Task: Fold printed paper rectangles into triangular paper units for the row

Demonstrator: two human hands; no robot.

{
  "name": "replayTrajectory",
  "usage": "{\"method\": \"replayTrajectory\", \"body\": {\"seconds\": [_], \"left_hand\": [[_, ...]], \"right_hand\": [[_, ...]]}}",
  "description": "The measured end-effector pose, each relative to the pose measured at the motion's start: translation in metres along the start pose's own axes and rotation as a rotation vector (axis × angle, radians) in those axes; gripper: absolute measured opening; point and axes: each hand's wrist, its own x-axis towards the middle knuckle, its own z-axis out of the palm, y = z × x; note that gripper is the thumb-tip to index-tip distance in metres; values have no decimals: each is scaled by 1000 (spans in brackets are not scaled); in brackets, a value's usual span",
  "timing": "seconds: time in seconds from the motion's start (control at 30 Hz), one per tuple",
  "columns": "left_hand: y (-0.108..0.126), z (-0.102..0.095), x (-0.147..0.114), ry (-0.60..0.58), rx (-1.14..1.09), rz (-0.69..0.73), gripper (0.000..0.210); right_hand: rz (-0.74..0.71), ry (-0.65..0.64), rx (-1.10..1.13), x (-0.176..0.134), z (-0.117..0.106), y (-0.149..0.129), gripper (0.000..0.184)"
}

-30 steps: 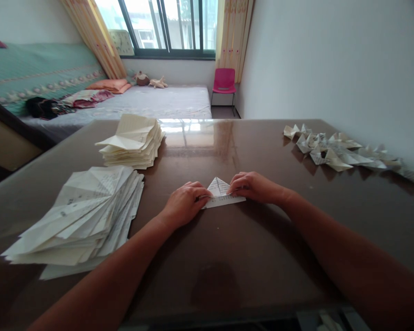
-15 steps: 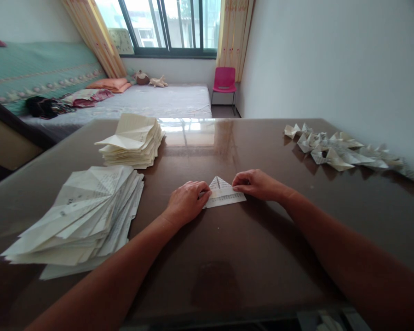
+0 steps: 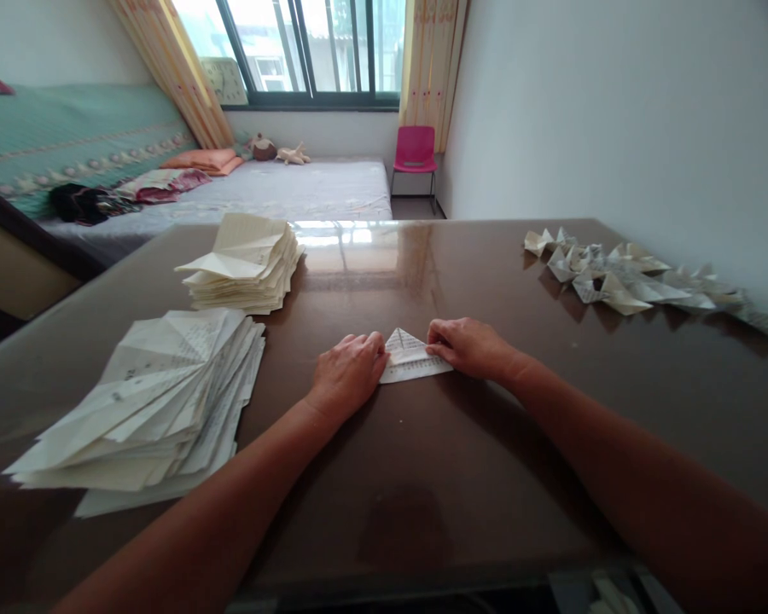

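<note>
A small sheet of printed paper (image 3: 410, 354), folded to a peak at the top with a flat strip along its lower edge, lies on the brown table (image 3: 384, 477). My left hand (image 3: 351, 368) pinches its left side, fingers curled together. At the right side, my right hand (image 3: 466, 345) grips the paper between thumb and bent fingers. Both hands rest low over the tabletop, and their fingertips cover the paper's side corners.
A large stack of creased printed sheets (image 3: 160, 392) lies left of my left forearm. Behind it stands a stack of yellowish folded sheets (image 3: 243, 264). Several folded paper pieces (image 3: 620, 277) cluster at the right by the wall. A bed (image 3: 333, 188) and pink chair (image 3: 416, 152) stand beyond.
My right hand has shifted slightly left along the folded paper, and my left thumb has tucked in closer to the fingers. The whole view has moved a little.
</note>
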Motion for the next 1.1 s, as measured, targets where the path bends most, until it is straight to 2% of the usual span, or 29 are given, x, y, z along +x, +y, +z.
{"method": "replayTrajectory", "body": {"seconds": [0.17,0.23,0.33,0.47,0.57,0.83,1.1], "left_hand": [[2,2,-2,30,41,8,20],[1,3,-2,92,52,97,21],[0,5,-2,160,77,309,26],[-1,3,-4,91,113,501,33],[1,1,-6,74,169,507,34],[3,-4,-13,117,216,487,31],[8,-6,-22,-9,219,437,28]], "right_hand": [[19,3,21,0,0,-1,14],[28,8,27,0,1,0,15],[25,13,31,1,2,1,15],[28,16,33,2,3,1,15],[33,7,41,2,3,1,15],[38,3,55,2,1,1,16],[26,29,121,2,4,5,16]]}}
